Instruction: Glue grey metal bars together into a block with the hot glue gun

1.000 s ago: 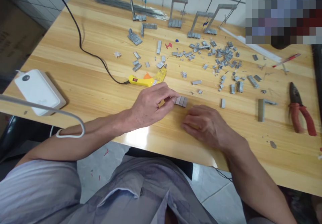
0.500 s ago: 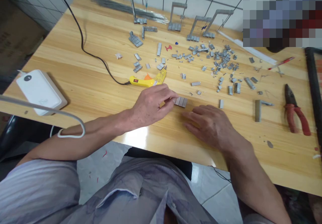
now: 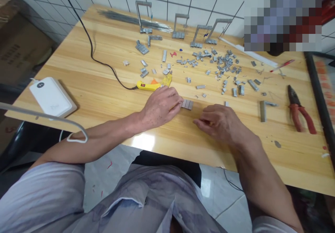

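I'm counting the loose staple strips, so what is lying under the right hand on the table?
The right hand rests palm down on the wooden table. Whatever lies beneath it is covered. A short staple strip shows at the left hand's fingertips.

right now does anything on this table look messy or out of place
Yes. Small grey metal pieces lie strewn loose over the far middle of the table, not piled. The yellow glue gun lies on its side just beyond the left hand, whose fingers touch a short grey block. The pliers lie apart at the right.
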Motion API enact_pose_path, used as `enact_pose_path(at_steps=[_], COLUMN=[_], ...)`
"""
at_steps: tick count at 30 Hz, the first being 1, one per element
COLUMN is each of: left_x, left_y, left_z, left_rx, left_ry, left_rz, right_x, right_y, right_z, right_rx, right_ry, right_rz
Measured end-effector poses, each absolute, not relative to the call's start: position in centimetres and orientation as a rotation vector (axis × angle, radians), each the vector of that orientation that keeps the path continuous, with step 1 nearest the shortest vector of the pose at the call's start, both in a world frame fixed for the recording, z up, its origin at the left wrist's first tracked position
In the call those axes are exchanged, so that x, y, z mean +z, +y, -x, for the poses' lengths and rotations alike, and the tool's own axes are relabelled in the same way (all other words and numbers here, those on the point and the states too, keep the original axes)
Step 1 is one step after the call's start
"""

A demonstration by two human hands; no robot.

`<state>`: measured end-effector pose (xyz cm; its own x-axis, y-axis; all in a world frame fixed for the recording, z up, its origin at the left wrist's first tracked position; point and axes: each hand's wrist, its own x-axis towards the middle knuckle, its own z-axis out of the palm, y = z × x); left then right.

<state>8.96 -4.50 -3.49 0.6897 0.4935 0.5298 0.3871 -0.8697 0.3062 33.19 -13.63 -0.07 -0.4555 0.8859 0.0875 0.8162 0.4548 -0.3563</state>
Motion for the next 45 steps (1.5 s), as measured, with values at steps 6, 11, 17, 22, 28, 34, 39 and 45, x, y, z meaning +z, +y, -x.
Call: enact_pose_path(at_steps=[6, 11, 17, 22, 28, 34, 39, 45], left_x=[-3.6, -4.1, -4.4, -3.6, -2.9, -3.0, -3.2, -3.4], left_y=[-4.8, -4.8, -4.5, -4.8, -5.1, -4.9, -4.8, -4.8], left_z=[-9.1, -9.7, -9.7, -9.5, -9.4, -9.4, -9.4, -9.5], left_rx=[0.789, 0.684, 0.789, 1.095, 1.224, 1.199, 1.129, 1.121], left_ry=[0.721, 0.731, 0.709, 0.728, 0.8, 0.821, 0.827, 0.72], left_rz=[-2.832, -2.914, -2.881, -2.681, -2.589, -2.55, -2.541, -2.539], right_x=[-0.5, -1.1, -1.1, -1.4, -2.7, -3.0, -2.1, -1.8], right_y=[-13.4, -13.2, -12.9, -12.5, -12.5, -12.4, -12.4, -12.4], right_z=[-32.9, -32.9, -32.8, -32.6, -31.9, -31.6, -31.2, -30.9], right_rx=[0.437, 0.364, 0.314, 0.274, 0.287, 0.287, 0.635, 0.955], right_ry=[-2.431, -2.407, -2.185, -1.915, -2.014, -1.963, -1.636, -1.435], right_rz=[1.476, 1.534, 1.6, 1.658, 1.581, 1.512, 1.504, 1.462])
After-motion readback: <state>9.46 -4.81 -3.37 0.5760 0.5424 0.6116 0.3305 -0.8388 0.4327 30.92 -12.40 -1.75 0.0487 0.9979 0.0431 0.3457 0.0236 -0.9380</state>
